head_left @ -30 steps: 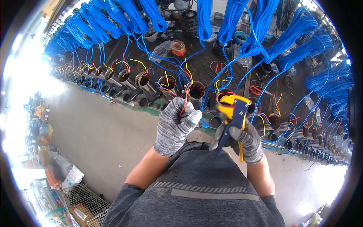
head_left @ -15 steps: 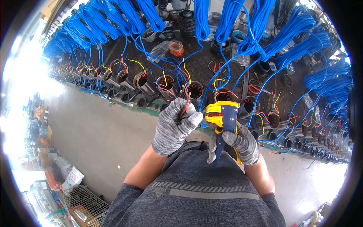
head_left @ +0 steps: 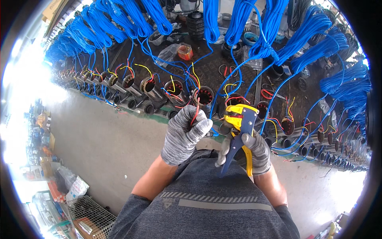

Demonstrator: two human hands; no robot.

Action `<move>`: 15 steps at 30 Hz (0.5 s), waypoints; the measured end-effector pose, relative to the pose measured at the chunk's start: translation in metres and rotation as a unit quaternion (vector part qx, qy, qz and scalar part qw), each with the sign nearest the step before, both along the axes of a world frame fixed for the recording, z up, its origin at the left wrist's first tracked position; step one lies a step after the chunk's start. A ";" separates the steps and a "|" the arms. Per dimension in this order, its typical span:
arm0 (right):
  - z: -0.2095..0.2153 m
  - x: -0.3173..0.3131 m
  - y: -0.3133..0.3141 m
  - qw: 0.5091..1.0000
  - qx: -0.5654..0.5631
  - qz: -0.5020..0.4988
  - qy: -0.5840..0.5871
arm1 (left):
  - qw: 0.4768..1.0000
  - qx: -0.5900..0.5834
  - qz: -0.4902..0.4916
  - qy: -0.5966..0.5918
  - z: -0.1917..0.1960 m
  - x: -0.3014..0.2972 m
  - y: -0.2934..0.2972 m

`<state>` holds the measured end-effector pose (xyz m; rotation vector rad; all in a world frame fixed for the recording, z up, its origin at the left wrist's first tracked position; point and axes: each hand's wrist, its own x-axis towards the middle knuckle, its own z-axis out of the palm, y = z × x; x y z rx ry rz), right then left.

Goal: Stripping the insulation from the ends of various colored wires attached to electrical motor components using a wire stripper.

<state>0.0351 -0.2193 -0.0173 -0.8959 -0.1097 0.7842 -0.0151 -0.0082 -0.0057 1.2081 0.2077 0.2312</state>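
My left hand [head_left: 184, 134], in a grey knit glove, pinches a thin red wire [head_left: 195, 112] that runs up to a round motor stator [head_left: 204, 96]. My right hand [head_left: 250, 150], also gloved, grips a blue and yellow wire stripper [head_left: 239, 126] by its handles. The tool's yellow jaws point up and sit just right of my left fingers. A blue cable [head_left: 217, 104] passes between the two hands.
A long row of motor stators [head_left: 145, 85] with red, yellow and blue leads lines a dark bench [head_left: 223, 59]. Coils of blue cable [head_left: 274, 28] hang above it. Grey concrete floor [head_left: 99, 139] lies below, with a wire basket [head_left: 89, 215] at lower left.
My right hand has lowered the wire stripper and brought it leftward, closer to my left hand. My left hand keeps its hold on the red wire.
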 end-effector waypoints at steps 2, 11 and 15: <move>-0.001 0.001 0.000 0.998 0.043 0.029 0.043 | 1.000 -0.025 0.006 0.003 0.001 0.000 0.000; 0.008 0.004 -0.007 0.991 0.035 0.128 0.009 | 0.998 0.057 -0.036 0.013 0.000 0.000 0.001; 0.010 0.004 -0.005 0.990 0.039 0.131 0.017 | 0.996 0.082 -0.040 0.006 -0.002 0.000 0.002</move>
